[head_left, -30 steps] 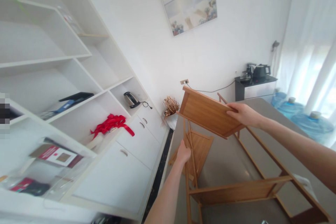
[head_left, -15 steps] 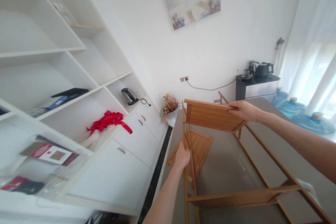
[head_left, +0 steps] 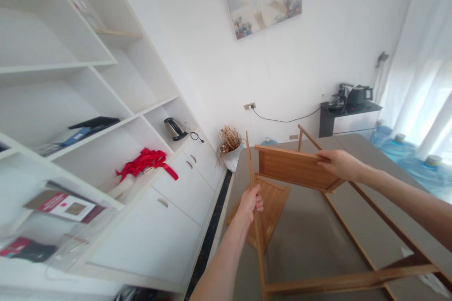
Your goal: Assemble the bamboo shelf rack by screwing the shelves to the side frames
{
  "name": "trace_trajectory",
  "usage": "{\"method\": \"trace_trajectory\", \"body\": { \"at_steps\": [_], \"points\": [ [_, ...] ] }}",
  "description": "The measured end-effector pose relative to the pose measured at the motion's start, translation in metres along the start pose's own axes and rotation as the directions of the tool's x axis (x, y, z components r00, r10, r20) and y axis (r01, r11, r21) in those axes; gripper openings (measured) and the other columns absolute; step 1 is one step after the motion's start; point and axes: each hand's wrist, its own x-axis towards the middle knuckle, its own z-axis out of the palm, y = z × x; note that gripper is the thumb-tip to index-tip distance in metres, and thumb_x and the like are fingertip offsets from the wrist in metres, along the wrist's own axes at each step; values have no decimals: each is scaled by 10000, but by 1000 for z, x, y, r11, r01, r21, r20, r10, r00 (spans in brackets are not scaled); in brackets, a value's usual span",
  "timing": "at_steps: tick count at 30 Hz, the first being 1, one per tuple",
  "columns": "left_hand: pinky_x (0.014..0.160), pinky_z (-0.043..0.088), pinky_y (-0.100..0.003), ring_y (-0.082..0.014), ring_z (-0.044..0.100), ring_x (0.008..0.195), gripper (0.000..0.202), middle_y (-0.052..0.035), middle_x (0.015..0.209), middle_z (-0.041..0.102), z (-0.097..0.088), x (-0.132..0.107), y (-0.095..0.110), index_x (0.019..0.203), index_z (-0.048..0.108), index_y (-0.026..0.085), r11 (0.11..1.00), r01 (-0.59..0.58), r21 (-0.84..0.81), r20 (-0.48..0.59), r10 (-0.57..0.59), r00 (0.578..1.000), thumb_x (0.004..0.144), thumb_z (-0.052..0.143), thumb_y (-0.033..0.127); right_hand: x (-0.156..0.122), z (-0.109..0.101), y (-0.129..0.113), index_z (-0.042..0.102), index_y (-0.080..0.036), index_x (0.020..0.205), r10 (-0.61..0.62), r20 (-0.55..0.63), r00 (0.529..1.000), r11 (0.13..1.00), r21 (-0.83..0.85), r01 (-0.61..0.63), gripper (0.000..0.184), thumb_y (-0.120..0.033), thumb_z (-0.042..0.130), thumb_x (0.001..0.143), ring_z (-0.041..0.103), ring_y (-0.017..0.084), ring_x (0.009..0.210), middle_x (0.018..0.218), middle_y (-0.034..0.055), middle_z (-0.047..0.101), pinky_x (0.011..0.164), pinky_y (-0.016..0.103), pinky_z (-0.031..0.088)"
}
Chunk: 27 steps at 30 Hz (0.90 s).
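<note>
My left hand [head_left: 251,203] is wrapped round a slim wooden side frame [head_left: 260,249] on the left of a rack lying on the table. My right hand [head_left: 337,164] pinches the upper edge of a rectangular wooden shelf panel [head_left: 289,165], thumb and fingers on either side. A small gap separates the panel's left end from the side frame. The other side frame [head_left: 374,202] runs to the right, behind the panel and partly hidden by my hand. A wooden crosspiece [head_left: 328,281] spans the near end. Behind my left hand a second wooden panel [head_left: 277,202] lies flat.
The grey tabletop [head_left: 307,225] lies under the rack. White shelving [head_left: 141,225] stands left, with red ribbon [head_left: 144,162] and a kettle [head_left: 174,129]. Dried stalks [head_left: 229,140] stand in a pot beyond the table. Water bottles [head_left: 427,171] and a small black-topped cabinet [head_left: 328,124] are at right.
The shelf panel has come away from the left side frame, moving right and slightly down with my right hand. My left hand's fingers now close round the frame, which leans differently.
</note>
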Motion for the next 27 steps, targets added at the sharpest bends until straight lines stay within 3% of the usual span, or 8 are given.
{"method": "trace_trajectory", "body": {
  "at_steps": [4,8,12,16,19,23,27],
  "points": [
    [388,183,-180,-21,222,330,518,130,436,279,17,-32,21,642,284,224,995,-49,-89,79,56,995,723,684,544,-14,-25,-5,694,-218,1040,31,-28,999,999,-17,-32,324,-380,499,838,678,257,818,924,66,752,725,330,472],
    [383,209,-174,-17,261,321,503,116,401,297,25,-74,60,596,299,209,978,-164,-128,185,187,965,747,698,475,-30,-53,-10,686,-219,1048,82,-50,995,996,40,-80,334,-429,515,853,674,255,849,968,62,749,735,320,479],
    [382,217,-166,-17,280,323,409,118,433,342,38,-115,105,656,344,203,949,-298,-107,266,316,911,783,690,380,-48,-71,-20,676,-248,1052,146,-101,984,965,233,-119,348,-496,555,840,663,241,917,1022,12,738,754,287,484],
    [379,232,-160,-26,293,331,325,120,469,362,58,-148,141,737,376,211,925,-379,36,322,348,880,824,651,362,-67,-79,-34,673,-252,1077,205,-170,964,935,324,-142,381,-520,573,826,664,235,880,971,-9,739,729,288,482],
    [376,276,-168,-40,316,334,274,113,477,372,67,-160,169,757,382,218,885,-427,186,354,345,869,858,598,354,-81,-74,-43,675,-249,1077,274,-203,940,895,412,-172,404,-538,595,806,667,244,860,958,0,742,711,299,492],
    [366,276,-167,-42,342,315,218,89,465,409,74,-154,197,752,451,200,738,-494,460,302,393,869,860,583,336,-98,-46,-49,672,-225,1068,367,-183,912,778,598,-193,414,-526,621,788,676,260,843,955,32,746,695,310,519],
    [343,207,-176,-47,324,294,172,79,433,410,84,-140,185,755,531,174,641,-422,641,186,404,896,831,605,310,-114,2,-52,664,-215,1015,395,-68,916,620,756,-211,335,-463,620,795,684,244,780,876,34,745,641,294,533]
  ]
}}
